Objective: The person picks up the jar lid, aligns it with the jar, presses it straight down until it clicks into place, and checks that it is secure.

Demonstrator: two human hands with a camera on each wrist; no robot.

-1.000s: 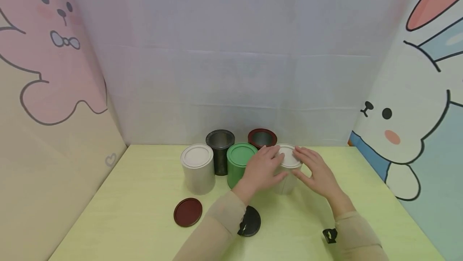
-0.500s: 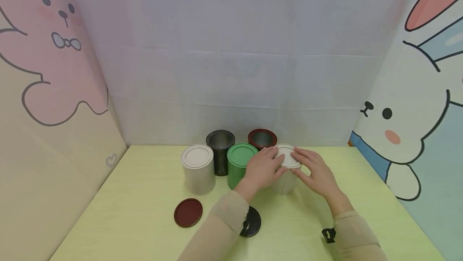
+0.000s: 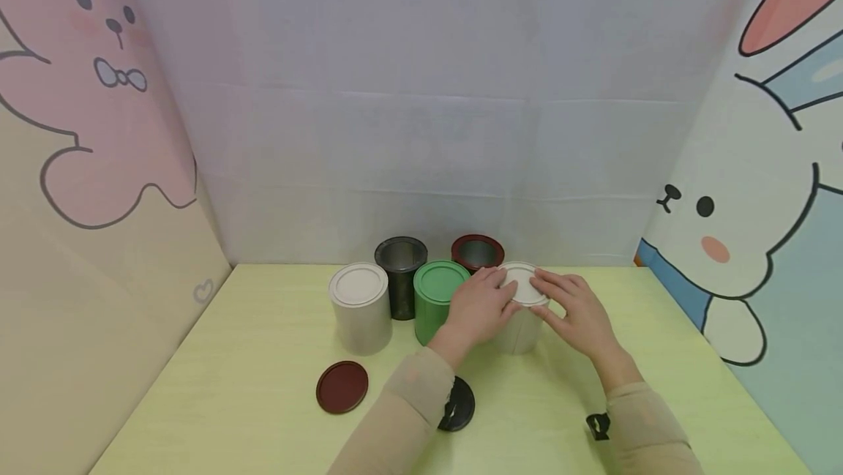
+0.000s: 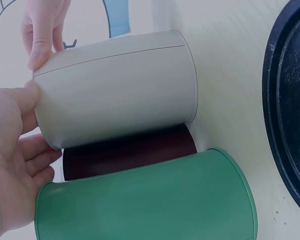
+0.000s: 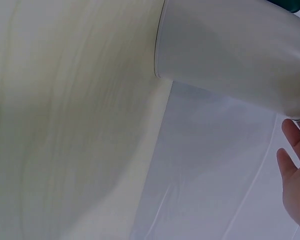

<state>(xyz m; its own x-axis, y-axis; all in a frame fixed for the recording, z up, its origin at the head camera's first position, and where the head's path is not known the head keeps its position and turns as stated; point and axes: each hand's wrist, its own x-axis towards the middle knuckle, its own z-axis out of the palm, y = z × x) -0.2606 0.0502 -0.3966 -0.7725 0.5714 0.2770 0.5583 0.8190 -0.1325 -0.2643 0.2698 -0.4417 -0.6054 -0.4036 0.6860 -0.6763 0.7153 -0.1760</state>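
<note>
The white can (image 3: 518,336) stands upright at the right end of the front row on the pale yellow-green counter (image 3: 237,387), with its white lid (image 3: 529,287) on top. The left grip (image 3: 477,308) is closed about the lid's left edge, thumb and fingers bent round the rim; the right grip (image 3: 581,318) holds the other side, fingertips on top and thumb at the near edge. Holding from opposite sides probably keeps the lid level and the can from tipping. Just left, the green can (image 3: 430,320) looks closed on top, like the second white can (image 3: 364,328) at the far end. The black can (image 3: 401,296) and dark red can (image 3: 463,247) stand open at the back, perhaps to leave the front free. The dark red lid (image 3: 342,387) and black lid (image 3: 464,405) lie nearer the person, likely for easy reach. The fingers cover so much rim that I can't tell whether the white lid sits fully down, nor whether the left fingers brush the green can. The left sleeve (image 3: 395,409) overlaps the black lid, most of the dark red can is blocked, and a small black piece (image 3: 597,427) by the right sleeve (image 3: 645,424) is hard to identify.
</note>
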